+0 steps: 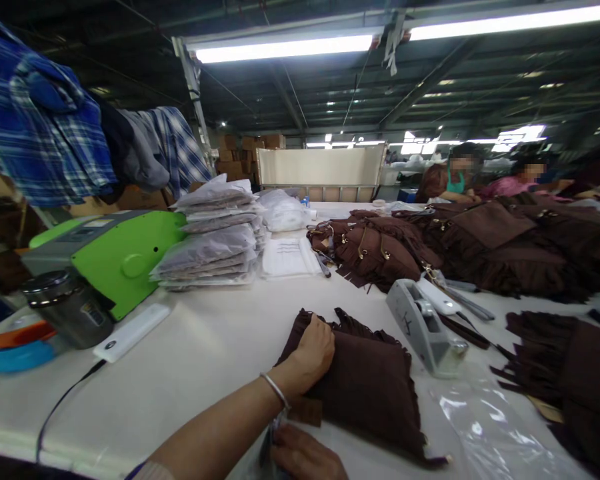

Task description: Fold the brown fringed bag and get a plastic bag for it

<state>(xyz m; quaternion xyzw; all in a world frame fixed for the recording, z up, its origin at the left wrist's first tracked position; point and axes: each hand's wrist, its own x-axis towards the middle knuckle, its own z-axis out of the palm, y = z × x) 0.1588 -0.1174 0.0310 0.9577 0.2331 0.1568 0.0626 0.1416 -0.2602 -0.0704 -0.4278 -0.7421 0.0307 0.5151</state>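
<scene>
Presently, the white desk fills the lower frame and carries everything noted below. Along the right side lie heaps of brown fringed bags; at upper left of centre stands a stack of clear-bagged packs beside a green machine. Other people sit at the far right, well apart from my work.

My item is the brown fringed bag, lying flat at lower centre, its long axis running from upper left to lower right across the frame. My left hand rests on its upper left corner, fingers curled over the edge, so that grip is closed on the bag itself. The rest of the bag stretches away to the right of that hand.

My right hand sits at the bottom edge, just below the bag's near corner, pinching a bit of clear plastic; how firmly I cannot tell. The left hand is the one on the bag.

A grey tape dispenser stands just beyond the bag's right edge, and a loose clear sleeve lies at lower right.
</scene>
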